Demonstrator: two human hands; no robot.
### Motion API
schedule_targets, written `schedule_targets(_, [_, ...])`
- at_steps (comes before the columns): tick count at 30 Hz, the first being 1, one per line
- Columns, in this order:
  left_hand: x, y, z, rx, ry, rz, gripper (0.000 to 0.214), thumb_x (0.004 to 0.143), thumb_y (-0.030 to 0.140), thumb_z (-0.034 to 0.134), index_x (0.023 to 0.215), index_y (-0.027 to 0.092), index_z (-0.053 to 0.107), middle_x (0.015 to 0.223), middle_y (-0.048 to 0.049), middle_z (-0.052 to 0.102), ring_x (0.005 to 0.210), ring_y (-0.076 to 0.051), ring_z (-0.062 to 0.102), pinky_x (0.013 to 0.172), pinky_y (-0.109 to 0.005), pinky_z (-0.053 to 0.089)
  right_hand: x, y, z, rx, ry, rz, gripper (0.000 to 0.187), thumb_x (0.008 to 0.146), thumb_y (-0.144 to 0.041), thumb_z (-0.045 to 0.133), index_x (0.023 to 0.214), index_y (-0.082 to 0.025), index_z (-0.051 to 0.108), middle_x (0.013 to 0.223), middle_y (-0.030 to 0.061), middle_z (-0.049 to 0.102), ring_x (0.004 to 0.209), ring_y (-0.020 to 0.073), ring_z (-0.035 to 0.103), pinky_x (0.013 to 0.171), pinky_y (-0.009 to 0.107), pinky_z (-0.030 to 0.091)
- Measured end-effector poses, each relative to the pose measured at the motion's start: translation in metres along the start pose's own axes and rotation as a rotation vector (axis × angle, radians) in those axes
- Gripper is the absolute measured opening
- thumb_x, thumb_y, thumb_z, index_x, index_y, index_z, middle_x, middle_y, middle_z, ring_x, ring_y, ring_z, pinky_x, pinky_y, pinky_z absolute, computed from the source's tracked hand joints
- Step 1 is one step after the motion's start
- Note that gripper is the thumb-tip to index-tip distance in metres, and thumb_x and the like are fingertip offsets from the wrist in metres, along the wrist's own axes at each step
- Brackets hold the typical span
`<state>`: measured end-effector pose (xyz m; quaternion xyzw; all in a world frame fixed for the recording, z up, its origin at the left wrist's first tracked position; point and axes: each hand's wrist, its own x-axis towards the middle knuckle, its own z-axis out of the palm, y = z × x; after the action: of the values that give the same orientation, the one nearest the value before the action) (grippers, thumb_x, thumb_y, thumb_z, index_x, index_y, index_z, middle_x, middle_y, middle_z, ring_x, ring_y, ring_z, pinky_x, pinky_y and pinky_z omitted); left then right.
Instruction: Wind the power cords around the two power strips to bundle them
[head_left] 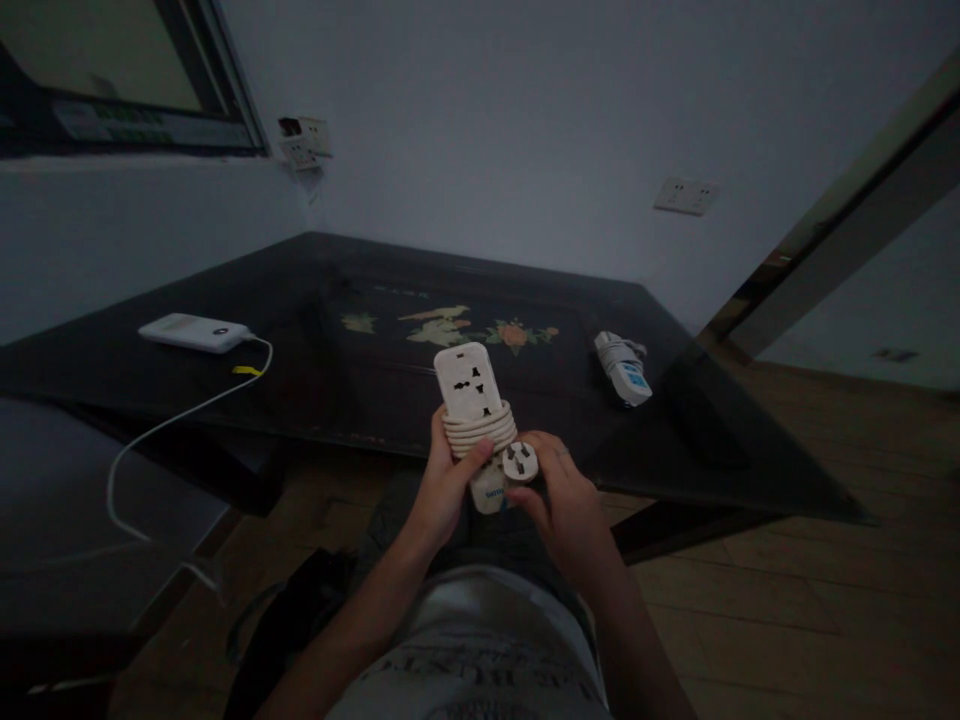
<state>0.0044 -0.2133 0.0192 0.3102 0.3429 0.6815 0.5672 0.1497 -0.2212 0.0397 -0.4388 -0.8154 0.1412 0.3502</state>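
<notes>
A white power strip [466,380] is held up above the table's near edge, its socket face towards me. Several turns of its white cord [478,432] are wound around its middle. My left hand [448,478] is closed around the strip from the left, thumb across the front by the coils. At the lower right, the fingers of my right hand [559,495] grip the three-pin plug [520,461], whose prongs face up towards me. A second power strip [624,370], wrapped in its own cord, lies on the table to the right.
The dark table [360,400] has a bird-and-flower picture [480,328] on its top. At the left lies a white power bank-like device [196,333] with a white cable [142,440] hanging over the edge. Wall sockets [686,196] sit behind. A dark flat object [701,420] lies at right.
</notes>
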Motion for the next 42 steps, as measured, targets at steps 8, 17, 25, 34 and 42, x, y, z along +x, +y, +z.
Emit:
schedule_targets(8, [0.005, -0.013, -0.004, 0.060, 0.008, 0.028, 0.061, 0.073, 0.030, 0.075, 0.123, 0.026, 0.040, 0.124, -0.0047, 0.058, 0.113, -0.020, 0.057, 0.099, -0.033, 0.045, -0.011, -0.006, 0.029, 0.110, 0.308, 0.165, 0.032, 0.094, -0.036, 0.042, 0.115, -0.016, 0.054, 0.109, 0.0120, 0.066, 0.099, 0.0213, 0.064, 0.083, 0.032, 0.051])
schedule_targets(17, [0.002, -0.009, -0.004, 0.102, -0.059, 0.032, 0.072, 0.063, 0.027, 0.081, 0.122, 0.023, 0.039, 0.122, -0.0075, 0.060, 0.109, -0.021, 0.060, 0.097, -0.034, 0.046, -0.018, 0.003, 0.038, 0.319, 0.412, 0.225, 0.032, 0.089, -0.036, 0.053, 0.118, -0.020, 0.052, 0.111, 0.0089, 0.067, 0.094, 0.0187, 0.067, 0.079, 0.029, 0.053])
schedule_targets(25, [0.000, -0.011, 0.000, -0.009, -0.030, 0.014, 0.063, 0.067, 0.029, 0.078, 0.118, 0.023, 0.042, 0.120, -0.0059, 0.061, 0.108, -0.020, 0.061, 0.096, -0.032, 0.047, -0.017, 0.009, 0.044, 0.416, 0.393, 0.213, 0.036, 0.089, -0.027, 0.055, 0.124, -0.021, 0.053, 0.124, 0.0104, 0.062, 0.112, 0.0217, 0.060, 0.096, 0.038, 0.049])
schedule_targets(34, [0.000, -0.023, -0.001, 0.032, -0.012, 0.035, 0.064, 0.075, 0.035, 0.072, 0.127, 0.027, 0.035, 0.131, -0.0071, 0.055, 0.117, -0.021, 0.056, 0.103, -0.035, 0.042, -0.011, 0.013, 0.047, 0.590, 0.290, 0.242, 0.064, 0.076, -0.026, 0.070, 0.134, -0.023, 0.045, 0.136, 0.0107, 0.051, 0.122, 0.0245, 0.052, 0.102, 0.040, 0.046])
schedule_targets(42, [0.004, -0.009, -0.013, 0.439, -0.090, 0.282, 0.081, 0.086, 0.042, 0.057, 0.147, 0.031, 0.006, 0.153, -0.0108, 0.028, 0.139, -0.024, 0.031, 0.111, -0.041, 0.033, -0.009, 0.029, 0.011, 0.680, 0.206, 0.280, 0.063, 0.082, -0.031, 0.065, 0.140, -0.023, 0.040, 0.133, 0.0109, 0.055, 0.119, 0.0230, 0.055, 0.103, 0.039, 0.044])
